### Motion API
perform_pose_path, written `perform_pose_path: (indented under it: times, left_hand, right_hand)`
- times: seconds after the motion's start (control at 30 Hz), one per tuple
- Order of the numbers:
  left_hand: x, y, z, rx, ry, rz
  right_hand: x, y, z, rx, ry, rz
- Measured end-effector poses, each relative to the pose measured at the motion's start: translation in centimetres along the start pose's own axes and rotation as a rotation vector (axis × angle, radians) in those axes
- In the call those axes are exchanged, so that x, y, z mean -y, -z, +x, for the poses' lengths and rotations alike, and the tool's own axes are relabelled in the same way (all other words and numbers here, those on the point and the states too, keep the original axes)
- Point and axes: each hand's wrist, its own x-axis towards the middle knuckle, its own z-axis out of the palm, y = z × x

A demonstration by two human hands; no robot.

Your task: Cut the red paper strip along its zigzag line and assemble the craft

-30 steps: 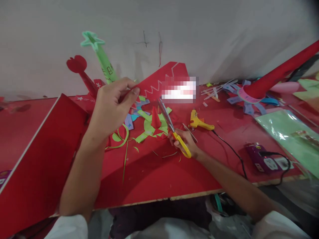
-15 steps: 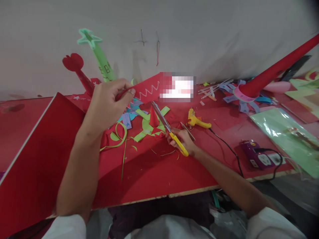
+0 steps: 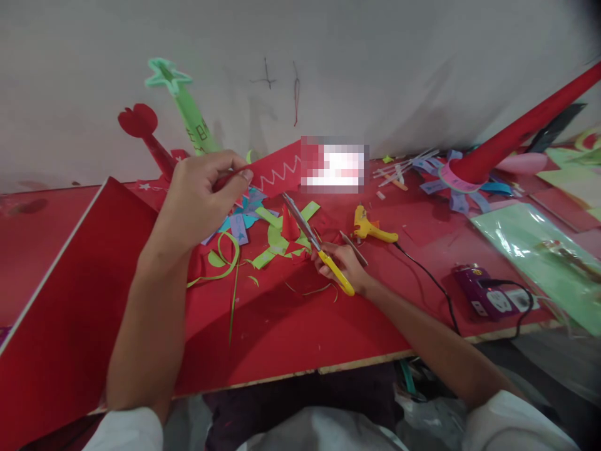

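My left hand [image 3: 206,194] pinches the left end of a red paper strip [image 3: 282,168], held up above the table. A pale zigzag line runs along the strip, and its right end is hidden by a blurred patch. Lower and to the right, my right hand [image 3: 345,266] is closed around yellow-handled scissors [image 3: 335,272]. Their metal blades point up and left, with the tips just under the strip, apart from it as far as I can see. Behind the blades, a small red paper cone [image 3: 290,225] stands on a green paper piece with flat strips [image 3: 267,250] spreading outward.
A yellow glue gun [image 3: 370,227] lies right of my right hand, its cord running to a purple power box [image 3: 483,294]. A large red board [image 3: 79,294] leans at the left. Green and red paper towers [image 3: 190,119] stand behind; a long red cone [image 3: 526,128] slants at the right.
Almost nothing differs. My left hand and the strip have shifted very slightly left, and the scissors have moved a touch with my right hand.
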Motion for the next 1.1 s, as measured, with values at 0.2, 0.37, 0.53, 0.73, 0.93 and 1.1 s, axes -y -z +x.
perform_pose_path:
  times: [0.2,0.37,0.53,0.73,0.93,1.1]
  left_hand:
    - [-0.5,0.5,-0.1,0.115,0.024,-0.021]
    - [-0.4,0.2,-0.2,0.173,-0.004,-0.036]
    - [-0.4,-0.1,-0.2,0.197,-0.020,-0.051]
    - [-0.3,0.0,-0.2,0.228,-0.003,-0.064]
    - [-0.3,-0.1,-0.3,0.206,0.002,-0.090]
    - [-0.4,-0.5,-0.3,0.179,-0.022,-0.079]
  right_hand:
    - [0.0,-0.1,0.0,-0.013,0.010,-0.021]
    - [-0.2,-0.1,-0.1,-0.001,-0.014,0.016]
    - [-0.2,-0.1,-0.1,-0.003,-0.032,0.018]
    - [-0.2,0.0,-0.2,-0.002,-0.015,0.058]
    - [-0.2,-0.1,-0.3,0.000,-0.007,0.099]
    - [-0.3,-0.2,-0.1,-0.011,0.011,0.032]
